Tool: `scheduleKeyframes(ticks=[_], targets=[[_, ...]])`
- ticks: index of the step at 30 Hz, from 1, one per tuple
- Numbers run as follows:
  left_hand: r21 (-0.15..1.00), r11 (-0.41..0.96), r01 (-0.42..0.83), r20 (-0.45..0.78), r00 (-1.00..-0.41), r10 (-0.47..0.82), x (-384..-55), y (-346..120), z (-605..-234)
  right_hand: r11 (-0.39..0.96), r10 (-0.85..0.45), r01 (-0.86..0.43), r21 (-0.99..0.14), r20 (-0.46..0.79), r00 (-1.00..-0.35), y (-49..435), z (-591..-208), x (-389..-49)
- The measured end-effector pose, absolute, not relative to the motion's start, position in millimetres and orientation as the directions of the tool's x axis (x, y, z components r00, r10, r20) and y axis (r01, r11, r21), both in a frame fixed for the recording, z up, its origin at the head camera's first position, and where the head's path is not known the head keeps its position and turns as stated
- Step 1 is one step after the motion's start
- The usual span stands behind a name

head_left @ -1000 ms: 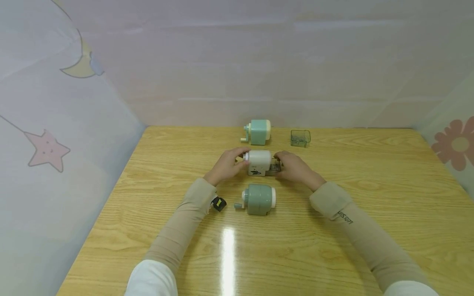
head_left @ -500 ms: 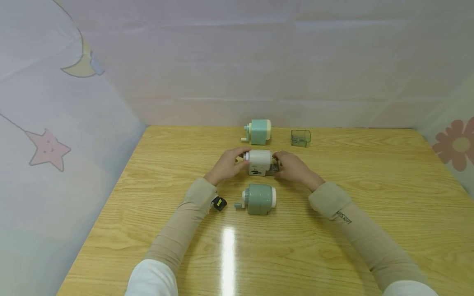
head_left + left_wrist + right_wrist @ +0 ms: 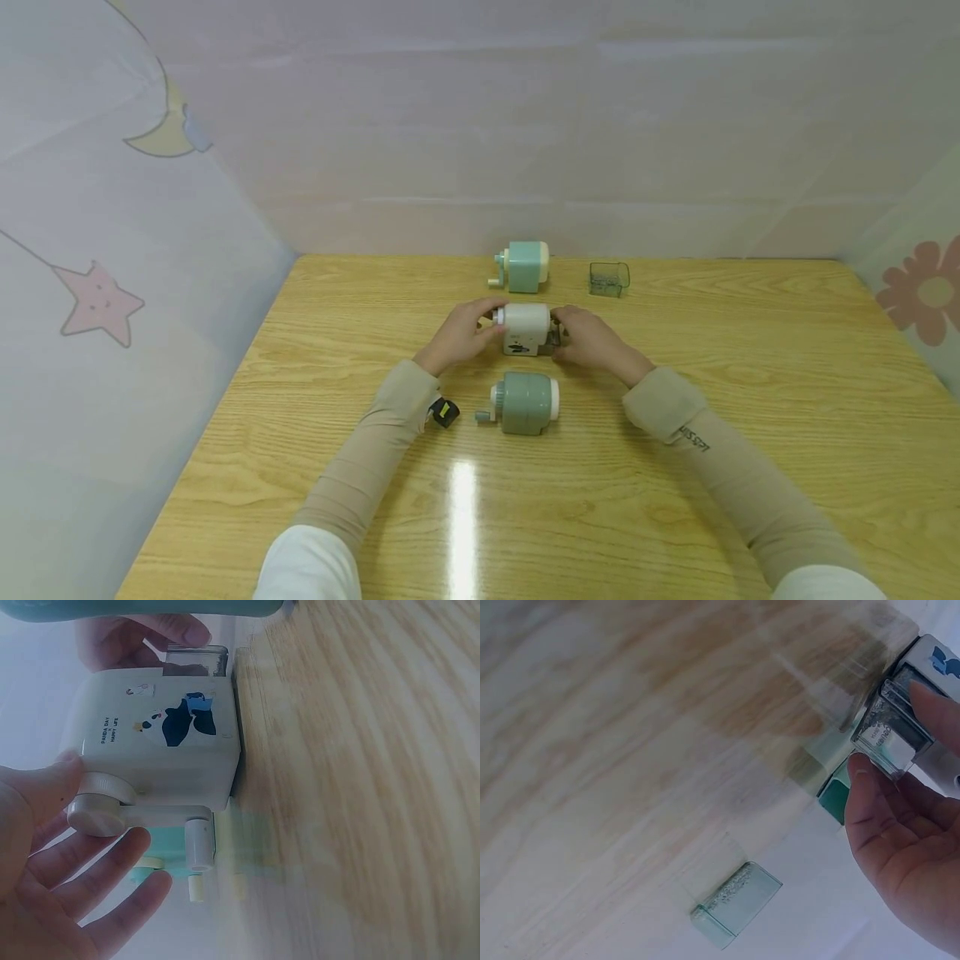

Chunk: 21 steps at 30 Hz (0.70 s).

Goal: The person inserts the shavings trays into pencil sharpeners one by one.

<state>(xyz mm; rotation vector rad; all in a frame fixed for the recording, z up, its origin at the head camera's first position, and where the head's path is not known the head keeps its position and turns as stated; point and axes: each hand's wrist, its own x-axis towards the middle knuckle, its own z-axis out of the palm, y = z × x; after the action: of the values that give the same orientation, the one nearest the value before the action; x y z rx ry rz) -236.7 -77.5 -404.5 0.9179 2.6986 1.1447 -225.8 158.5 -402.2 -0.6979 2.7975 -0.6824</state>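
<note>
A white crank pencil sharpener (image 3: 527, 323) with a panda print stands mid-table between both hands. My left hand (image 3: 457, 340) holds its crank end, thumb on the near side and fingers round the far side, close to the crank (image 3: 165, 816). At the opposite end, my right hand (image 3: 594, 337) pinches a clear shavings drawer (image 3: 889, 733) between thumb and fingers. The drawer sits partly inside the sharpener's lower opening, its outer part still sticking out. Dark shavings show through its walls.
Behind stands a mint sharpener (image 3: 527, 267), with a separate clear drawer (image 3: 608, 281) holding shavings to its right. A grey-green sharpener (image 3: 527, 404) is in front. A small black object with a yellow-green mark (image 3: 446, 412) lies by the left forearm.
My right hand has moved slightly left, and the clear drawer has slid further into the white pencil sharpener. My left hand has stayed in place.
</note>
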Motion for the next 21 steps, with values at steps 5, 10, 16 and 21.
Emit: scheduleKeyframes(ticks=[5, 10, 16, 21], targets=[[0.676, 0.55, 0.491, 0.159, -0.826, 0.541, -236.6, -76.9, -403.7, 0.783, -0.483, -0.403, -0.475, -0.056, -0.874, 157.2, -402.6, -226.8], [0.677, 0.555, 0.483, 0.153, -0.83, 0.536, -236.2, -76.0, -402.3, 0.781, -0.487, -0.41, -0.471, -0.05, -0.872, 156.9, -402.7, -227.2], [0.677, 0.554, 0.485, 0.155, -0.829, 0.537, -236.9, -75.9, -403.2, 0.779, -0.485, -0.405, -0.478, -0.051, -0.873, 156.5, -402.7, -227.2], [0.682, 0.547, 0.485, 0.156, -0.828, 0.539, -237.0, -75.8, -404.0, 0.78, -0.464, -0.374, -0.501, -0.063, -0.884, 156.0, -404.4, -230.4]])
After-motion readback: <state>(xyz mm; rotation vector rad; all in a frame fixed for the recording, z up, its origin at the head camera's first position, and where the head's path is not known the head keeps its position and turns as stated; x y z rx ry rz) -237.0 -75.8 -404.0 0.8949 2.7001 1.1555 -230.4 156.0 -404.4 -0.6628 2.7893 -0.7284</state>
